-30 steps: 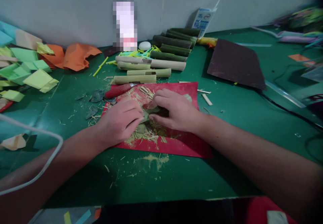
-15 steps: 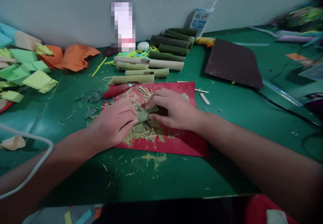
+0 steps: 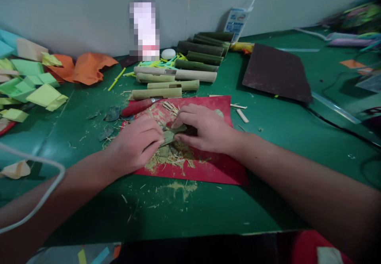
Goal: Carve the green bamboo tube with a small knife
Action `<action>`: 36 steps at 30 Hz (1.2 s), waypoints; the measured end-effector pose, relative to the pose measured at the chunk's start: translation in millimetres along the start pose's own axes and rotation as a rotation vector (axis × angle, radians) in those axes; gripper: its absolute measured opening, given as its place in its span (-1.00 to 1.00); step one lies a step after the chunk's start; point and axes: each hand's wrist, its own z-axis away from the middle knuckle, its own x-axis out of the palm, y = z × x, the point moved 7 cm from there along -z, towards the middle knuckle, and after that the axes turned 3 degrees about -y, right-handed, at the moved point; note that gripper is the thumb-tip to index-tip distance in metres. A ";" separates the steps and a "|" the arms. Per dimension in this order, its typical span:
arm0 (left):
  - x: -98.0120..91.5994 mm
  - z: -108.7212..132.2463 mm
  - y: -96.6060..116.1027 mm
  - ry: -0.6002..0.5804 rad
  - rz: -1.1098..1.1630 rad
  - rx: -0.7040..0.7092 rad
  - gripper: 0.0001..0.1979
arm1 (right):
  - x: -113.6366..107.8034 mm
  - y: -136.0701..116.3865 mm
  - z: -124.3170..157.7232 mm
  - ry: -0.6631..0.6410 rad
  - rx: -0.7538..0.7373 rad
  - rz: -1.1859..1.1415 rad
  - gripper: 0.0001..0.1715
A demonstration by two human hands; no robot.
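Between both hands is a flat grey-green strip, perhaps a leaf or bamboo piece; I cannot tell which. My left hand pinches its left end. The thumb and fingers of my right hand close on the right end, which they partly cover. Under the hands lies a red sheet, strewn with shavings, dusty crumbs and dark green scraps. A tool with a red handle rests at the sheet's upper left edge, close above my left hand.
Cut bamboo tubes lie in rows behind the sheet. Folded green papers and orange paper sit left. A dark brown sheet lies right. A drink carton stands by the wall. A white cable loops over my left forearm.
Both hands keep nearly the same grip and place on the strip. The view has shifted very slightly; nothing else visibly moves.
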 end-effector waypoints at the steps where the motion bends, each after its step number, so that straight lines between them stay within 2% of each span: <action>1: 1.0 -2.1 -0.1 0.019 0.004 0.008 -0.88 | -0.3 -0.4 -0.4 0.006 -0.005 -0.001 -0.80; 4: 1.9 -3.9 0.3 0.032 0.015 0.024 -0.88 | -0.8 -0.9 -0.7 0.015 -0.020 -0.001 -0.79; 9: -3.3 4.0 2.8 -0.035 -0.015 0.011 -0.89 | -0.5 0.1 -0.1 -0.002 -0.011 0.011 -0.80; 14: 1.0 -5.7 0.7 0.013 0.013 0.023 -0.89 | -0.9 0.7 0.4 0.008 -0.003 0.012 -0.79; 20: -1.9 7.5 2.8 -0.075 -0.027 0.044 -0.90 | 0.7 2.1 0.2 0.001 -0.008 0.004 -0.80; 26: 1.3 -0.8 -0.3 0.008 -0.003 0.052 -0.90 | 0.5 3.1 -1.2 -0.004 -0.021 0.000 -0.78; 32: -1.9 10.6 2.2 -0.040 -0.039 0.051 -0.92 | 0.0 3.6 -0.7 -0.015 0.000 -0.006 -0.79; 36: 1.5 -0.7 0.0 0.018 -0.013 0.056 -0.91 | -1.0 2.4 -1.3 0.003 0.006 -0.001 -0.78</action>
